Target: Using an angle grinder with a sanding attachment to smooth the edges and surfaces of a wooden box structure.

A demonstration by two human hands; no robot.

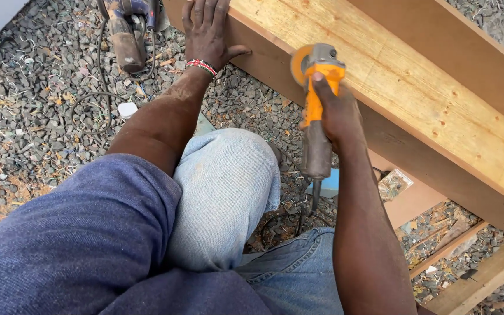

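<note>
Closest to the camera are a blue sleeve and a bent knee in light blue jeans (228, 192). The knee is just below the wooden board (392, 81), on the near side of it.

A little farther out, the right hand (336, 114) is wrapped tight around a grinder (316, 105). The grinder has an orange body and a dusty grey handle. One finger lies along its orange top. The round orange disc (298, 64) at its tip touches the near edge of the wooden board. A dark cord hangs from the back of the grinder down to the gravel (30, 116), below the board.

Farther still, the left hand (205, 32) lies flat and open on the near edge of the wooden board, to the left of the grinder. It holds nothing. A red and white bead band (201, 65) sits on that wrist.

Farthest away, left of the wooden board, a second power tool (126, 35) lies on the gravel with its cable curled beside it. A small white block (127, 109) lies near that cable.
</note>
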